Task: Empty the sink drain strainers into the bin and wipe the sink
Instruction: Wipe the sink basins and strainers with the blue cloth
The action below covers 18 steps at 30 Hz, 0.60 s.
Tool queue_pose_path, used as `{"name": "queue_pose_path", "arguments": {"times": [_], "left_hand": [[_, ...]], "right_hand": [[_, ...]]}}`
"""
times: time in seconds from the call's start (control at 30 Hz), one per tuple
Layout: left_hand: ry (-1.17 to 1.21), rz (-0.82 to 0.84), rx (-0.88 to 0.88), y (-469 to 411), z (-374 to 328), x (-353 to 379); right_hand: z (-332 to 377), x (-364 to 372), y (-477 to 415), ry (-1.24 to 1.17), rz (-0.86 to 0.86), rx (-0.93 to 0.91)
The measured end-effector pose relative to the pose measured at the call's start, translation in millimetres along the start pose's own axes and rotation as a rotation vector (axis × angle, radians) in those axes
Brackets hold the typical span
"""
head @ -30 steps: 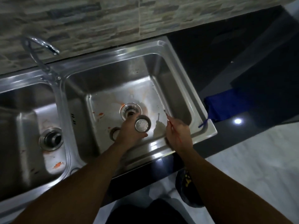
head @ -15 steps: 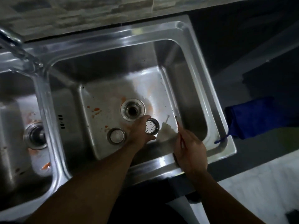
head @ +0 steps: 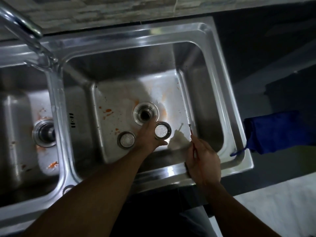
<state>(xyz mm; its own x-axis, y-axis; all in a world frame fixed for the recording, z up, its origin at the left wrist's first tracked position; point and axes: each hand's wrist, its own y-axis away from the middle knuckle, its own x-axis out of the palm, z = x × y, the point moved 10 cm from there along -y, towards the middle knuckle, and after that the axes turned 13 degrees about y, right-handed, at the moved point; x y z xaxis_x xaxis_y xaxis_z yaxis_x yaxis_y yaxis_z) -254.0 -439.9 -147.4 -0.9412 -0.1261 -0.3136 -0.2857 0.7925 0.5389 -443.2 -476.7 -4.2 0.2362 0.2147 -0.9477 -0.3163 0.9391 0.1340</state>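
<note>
A double steel sink (head: 227, 93) fills the view. My left hand (head: 149, 134) reaches into the right basin and grips a round metal strainer (head: 162, 130), held just in front of the open drain hole (head: 145, 113). A second strainer (head: 126, 139) lies on the basin floor to the left of that hand. My right hand (head: 202, 159) hovers over the basin's front rim and pinches a thin red stick (head: 192, 139) that points toward the held strainer. Orange stains mark both basin floors.
The left basin has its own drain (head: 44, 132) with orange residue around it. A chrome tap (head: 22, 26) arches over the divider at the top left. A blue cloth (head: 273, 132) lies on the dark counter to the right of the sink.
The camera has moved closer and leftward over the right basin. My left hand has kept hold of the strainer near the drain. My right hand with the stick stays close beside it.
</note>
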Motion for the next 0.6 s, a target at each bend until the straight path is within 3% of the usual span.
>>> {"name": "queue_pose_path", "arguments": {"times": [0.2, 0.33, 0.47, 0.6], "left_hand": [[-0.018, -0.131, 0.013, 30, -13, -23], [-0.046, -0.106, 0.074, 58, -36, -14], [-0.053, -0.117, 0.102, 85, -56, 3], [-0.34, -0.119, 0.101, 107, -60, 29]], "right_hand": [[-2, -1, 2, -0.036, -0.029, -0.033], [-1, -5, 4, -0.073, -0.06, -0.053], [-8, -2, 5, -0.286, -0.061, -0.052], [-8, -35, -10, -0.43, -0.212, -0.115]]}}
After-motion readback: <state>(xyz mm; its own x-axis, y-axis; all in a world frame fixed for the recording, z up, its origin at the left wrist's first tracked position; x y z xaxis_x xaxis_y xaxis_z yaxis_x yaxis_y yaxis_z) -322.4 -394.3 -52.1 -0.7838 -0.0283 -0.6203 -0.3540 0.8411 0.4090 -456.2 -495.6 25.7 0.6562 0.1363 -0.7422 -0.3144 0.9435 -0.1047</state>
